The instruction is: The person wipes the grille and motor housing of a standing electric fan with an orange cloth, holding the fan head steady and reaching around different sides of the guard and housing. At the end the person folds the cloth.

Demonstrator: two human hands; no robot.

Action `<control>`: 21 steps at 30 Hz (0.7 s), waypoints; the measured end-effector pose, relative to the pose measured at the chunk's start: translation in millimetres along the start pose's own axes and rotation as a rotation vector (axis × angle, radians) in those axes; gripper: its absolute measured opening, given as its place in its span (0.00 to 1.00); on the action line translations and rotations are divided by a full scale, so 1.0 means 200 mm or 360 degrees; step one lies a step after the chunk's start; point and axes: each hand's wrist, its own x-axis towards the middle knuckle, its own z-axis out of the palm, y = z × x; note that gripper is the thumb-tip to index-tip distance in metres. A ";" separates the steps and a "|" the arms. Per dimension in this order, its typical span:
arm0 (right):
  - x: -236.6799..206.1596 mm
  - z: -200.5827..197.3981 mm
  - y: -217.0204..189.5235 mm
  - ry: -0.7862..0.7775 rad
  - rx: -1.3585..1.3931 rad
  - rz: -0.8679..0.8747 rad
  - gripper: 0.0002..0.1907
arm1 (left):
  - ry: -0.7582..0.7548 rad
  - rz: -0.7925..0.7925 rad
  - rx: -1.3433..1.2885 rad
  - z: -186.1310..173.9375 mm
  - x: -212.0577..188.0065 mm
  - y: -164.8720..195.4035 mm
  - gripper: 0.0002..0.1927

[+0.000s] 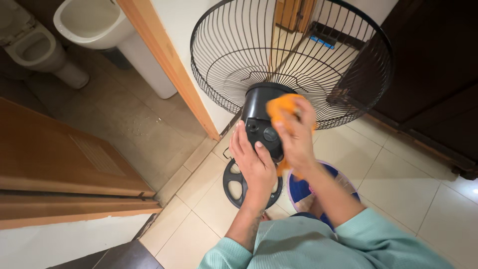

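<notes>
The black motor housing (261, 122) of the standing fan sits behind the wire rear guard (294, 55), above the round base (235, 184) on the tiled floor (413, 189). The left hand (255, 162) lies open, fingers extended, against the housing. The right hand (295, 135) is closed on an orange cloth (280, 107), pressing it onto the housing top.

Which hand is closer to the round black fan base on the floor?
Left. The left hand rests on the black motor housing directly above the round black base; the right hand is higher, holding the orange cloth.
</notes>
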 end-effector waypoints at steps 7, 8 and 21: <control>0.30 0.00 -0.07 -0.0547 -0.0164 -0.0298 0.15 | -0.0053 -0.0027 0.0030 -0.01 -0.01 -0.01 0.29; 0.27 0.01 -0.06 -0.0441 -0.0106 -0.0222 0.15 | -0.0059 -0.0021 0.0012 -0.01 -0.01 -0.01 0.29; -0.21 0.31 0.16 0.0800 0.1997 0.1585 0.23 | -0.0032 -0.0001 -0.0021 0.00 0.03 -0.04 0.29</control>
